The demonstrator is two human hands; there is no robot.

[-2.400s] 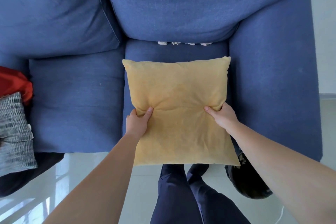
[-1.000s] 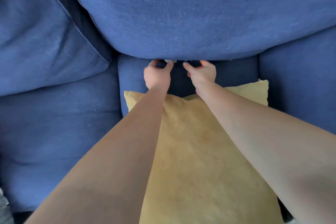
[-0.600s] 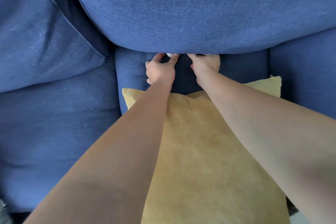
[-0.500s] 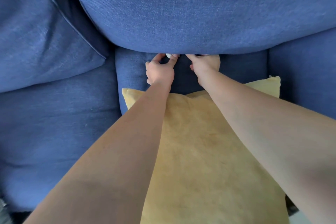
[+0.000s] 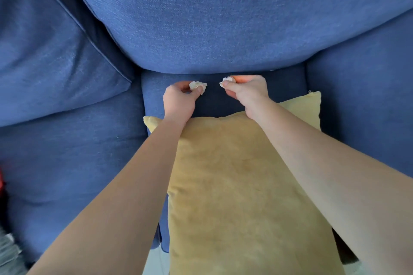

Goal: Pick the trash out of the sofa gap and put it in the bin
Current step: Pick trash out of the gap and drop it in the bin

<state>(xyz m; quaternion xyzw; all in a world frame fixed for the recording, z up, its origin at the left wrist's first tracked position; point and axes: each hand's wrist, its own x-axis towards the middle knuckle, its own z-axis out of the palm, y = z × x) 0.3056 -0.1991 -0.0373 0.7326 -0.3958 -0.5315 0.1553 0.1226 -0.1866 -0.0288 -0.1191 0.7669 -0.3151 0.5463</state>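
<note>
**Two crumpled scraps pinched out at the sofa gap**

Head view: the left hand [image 5: 178, 101] pinches a small white scrap [image 5: 197, 85] between thumb and forefinger, the other fingers curled in. The right hand [image 5: 247, 89] pinches a second white scrap [image 5: 226, 80] the same way, at its fingertips. Both hands hover just in front of the gap [image 5: 223, 71] where the back cushion [image 5: 223, 18] meets the seat cushion [image 5: 219, 102], with the two scraps near one another but apart.

The scraps look like crumpled paper or tissue: wrinkled, irregular, matte. I judge them very light and soft, easily crushed or torn, and not slippery; a fingertip pinch across the crumpled bulk should hold them, while a loose hold could drop them back toward the gap. Whether more trash sits deeper in the gap cannot be told.

The sofa is covered in blue woven fabric with a visible grain, its cushions plump and rounded. A mustard-yellow pillow [image 5: 245, 185] with a velvety nap lies on the seat under both forearms. No bin shows in this view.
</note>
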